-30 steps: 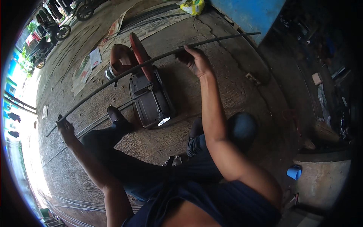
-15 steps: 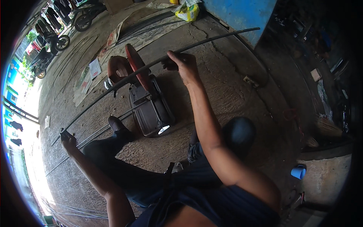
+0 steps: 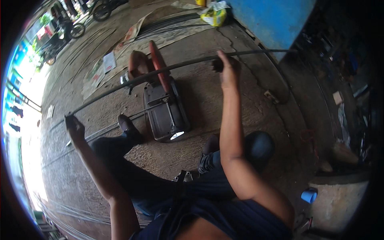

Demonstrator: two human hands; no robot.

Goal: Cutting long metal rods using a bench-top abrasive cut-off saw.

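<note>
A long dark metal rod [image 3: 184, 64] spans most of the view, held up across the front of me and slanting upward to the right. My left hand [image 3: 75, 128] is closed around its left end. Further along to the right, my right hand [image 3: 229, 72] grips it with the fingers curled and one digit pointing up. Behind and below the rod stands a chop saw [image 3: 158, 127] with a dark base and red guards [image 3: 159, 66]. Thinner rods [image 3: 104, 130] lie low at its left, one reaching the clamp on the base.
Beyond the saw, several dark rods [image 3: 168, 24] lie on a sheet near a yellow-white bag [image 3: 215, 16]. A blue panel [image 3: 272, 20] stands at the far right. Motorbikes [image 3: 76, 31] are at far left, a blue cup [image 3: 308, 195] at lower right. Thin rods [image 3: 76, 216] cover the lower-left floor.
Both hands still hold the rod. My right hand has moved right, and the rod's right end now reaches further right and sits lower. My left hand has risen in view.
</note>
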